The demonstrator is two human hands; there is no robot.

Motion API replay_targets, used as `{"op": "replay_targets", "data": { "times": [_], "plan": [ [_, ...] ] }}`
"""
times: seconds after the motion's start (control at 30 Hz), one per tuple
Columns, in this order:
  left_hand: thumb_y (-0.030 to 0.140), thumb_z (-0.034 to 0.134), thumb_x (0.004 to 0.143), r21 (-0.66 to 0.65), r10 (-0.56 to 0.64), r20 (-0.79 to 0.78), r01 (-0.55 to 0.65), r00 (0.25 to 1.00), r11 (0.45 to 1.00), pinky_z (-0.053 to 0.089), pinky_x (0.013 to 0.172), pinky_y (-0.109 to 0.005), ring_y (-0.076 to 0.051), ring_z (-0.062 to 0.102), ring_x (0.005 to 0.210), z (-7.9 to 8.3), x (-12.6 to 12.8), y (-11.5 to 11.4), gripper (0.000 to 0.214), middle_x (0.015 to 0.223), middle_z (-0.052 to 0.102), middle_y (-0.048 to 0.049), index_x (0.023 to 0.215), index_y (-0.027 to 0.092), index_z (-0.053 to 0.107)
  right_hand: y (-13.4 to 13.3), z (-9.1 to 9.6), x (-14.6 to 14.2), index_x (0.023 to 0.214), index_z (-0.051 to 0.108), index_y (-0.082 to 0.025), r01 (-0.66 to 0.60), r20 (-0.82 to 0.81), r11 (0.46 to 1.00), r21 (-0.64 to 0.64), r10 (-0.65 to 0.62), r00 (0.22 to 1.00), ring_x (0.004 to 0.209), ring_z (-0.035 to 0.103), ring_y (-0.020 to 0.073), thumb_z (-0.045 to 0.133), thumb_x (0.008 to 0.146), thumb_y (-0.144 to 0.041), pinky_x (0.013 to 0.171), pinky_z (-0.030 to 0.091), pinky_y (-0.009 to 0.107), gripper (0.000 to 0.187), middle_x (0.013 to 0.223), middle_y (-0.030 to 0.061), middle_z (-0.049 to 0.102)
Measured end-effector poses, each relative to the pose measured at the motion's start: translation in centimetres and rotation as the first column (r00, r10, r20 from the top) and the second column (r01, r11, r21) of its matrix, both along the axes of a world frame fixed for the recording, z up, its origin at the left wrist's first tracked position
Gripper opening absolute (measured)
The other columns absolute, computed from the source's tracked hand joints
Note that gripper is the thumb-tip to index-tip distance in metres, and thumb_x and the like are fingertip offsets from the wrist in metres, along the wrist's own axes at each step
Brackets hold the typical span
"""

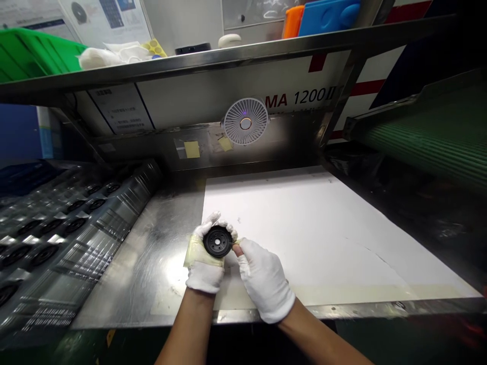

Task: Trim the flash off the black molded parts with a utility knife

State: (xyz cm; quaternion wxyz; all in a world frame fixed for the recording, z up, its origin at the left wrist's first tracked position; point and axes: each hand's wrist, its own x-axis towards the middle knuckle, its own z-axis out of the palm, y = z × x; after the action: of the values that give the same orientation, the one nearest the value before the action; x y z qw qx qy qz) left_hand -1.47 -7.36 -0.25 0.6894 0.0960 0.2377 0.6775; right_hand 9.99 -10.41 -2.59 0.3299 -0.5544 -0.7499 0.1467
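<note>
My left hand [207, 274], in a white glove with a pale yellow wrapping over the palm, is closed round a black round plastic part like a small wheel [218, 242]. The part's face is turned up toward me, with a hole in its middle and smaller holes around it. At its right rim sits my right hand [262, 276], also white-gloved, with a bare thumb tip showing. Its thumb and fingers are pinched at the edge of the wheel; a thin sliver shows there, too small to name. Below both hands lies a white sheet [289, 228] on the metal bench.
On the left, stacked clear trays [110, 233] hold several similar black parts. A small fan [246, 121] stands at the back, under a metal shelf [228, 58] with a green bin [38, 53]. A green ribbed surface [426, 126] slopes at the right.
</note>
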Motion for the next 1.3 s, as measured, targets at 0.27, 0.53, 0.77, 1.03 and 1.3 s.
{"op": "replay_targets", "data": {
  "times": [0.27,0.53,0.77,1.03,1.3],
  "plan": [
    [0.013,0.054,0.074,-0.022,0.009,0.082,-0.007,0.997,1.0,0.05,0.065,-0.03,-0.013,0.057,0.064,-0.1,0.0,1.0,0.005,0.066,0.057,-0.0016,0.073,0.012,0.059,-0.9,0.0,-0.7,0.073,0.049,-0.021,-0.096,-0.05,0.995,-0.016,0.095,0.994,0.057,0.047,0.013,0.036,0.09,-0.028,0.053,0.027,0.025,0.023,0.065,-0.0022,0.055],
    [0.012,0.054,0.074,-0.087,0.113,0.077,-0.106,0.991,0.991,0.046,0.087,-0.044,-0.021,0.059,0.093,1.8,-0.4,2.0,0.012,0.087,0.064,-0.0062,0.084,0.014,0.062,2.2,2.7,2.1,0.069,0.05,-0.021,-0.1,-0.193,0.986,-0.136,0.072,0.979,0.053,0.044,0.0108,0.052,0.081,-0.046,0.049,0.032,0.022,0.027,0.059,-0.0054,0.048],
    [0.022,0.058,0.073,-0.04,0.018,-0.009,-0.018,1.0,0.999,0.044,0.085,-0.052,-0.03,0.056,0.101,4.6,0.6,4.5,0.02,0.097,0.063,-0.0109,0.091,0.014,0.061,11.2,3.7,4.3,0.116,0.049,-0.022,0.039,-0.218,0.999,-0.037,-0.046,0.975,0.086,0.055,0.0172,0.05,0.08,-0.028,0.078,0.041,0.03,0.036,0.094,0.0022,0.059],
    [0.028,0.061,0.072,-0.094,-0.002,-0.071,-0.004,0.997,0.996,0.044,0.086,-0.049,-0.032,0.056,0.101,3.1,1.6,5.7,0.021,0.095,0.063,-0.0117,0.088,0.014,0.061,12.4,0.4,5.5,0.127,0.042,-0.021,0.021,-0.575,0.961,-0.275,-0.182,0.798,0.056,0.055,0.0123,0.038,0.082,-0.024,0.051,0.046,0.025,0.045,0.083,0.0018,0.058],
    [0.025,0.058,0.073,-0.174,-0.045,0.004,0.045,0.999,0.984,0.044,0.084,-0.051,-0.033,0.055,0.102,1.8,0.4,5.7,0.016,0.1,0.063,-0.0134,0.084,0.014,0.062,10.6,0.5,4.9,0.117,0.055,-0.023,-0.226,-0.714,0.906,-0.357,-0.108,0.692,0.062,0.054,0.013,0.053,0.08,-0.036,0.057,0.048,0.027,0.039,0.089,0.0036,0.06]
  ]
}}
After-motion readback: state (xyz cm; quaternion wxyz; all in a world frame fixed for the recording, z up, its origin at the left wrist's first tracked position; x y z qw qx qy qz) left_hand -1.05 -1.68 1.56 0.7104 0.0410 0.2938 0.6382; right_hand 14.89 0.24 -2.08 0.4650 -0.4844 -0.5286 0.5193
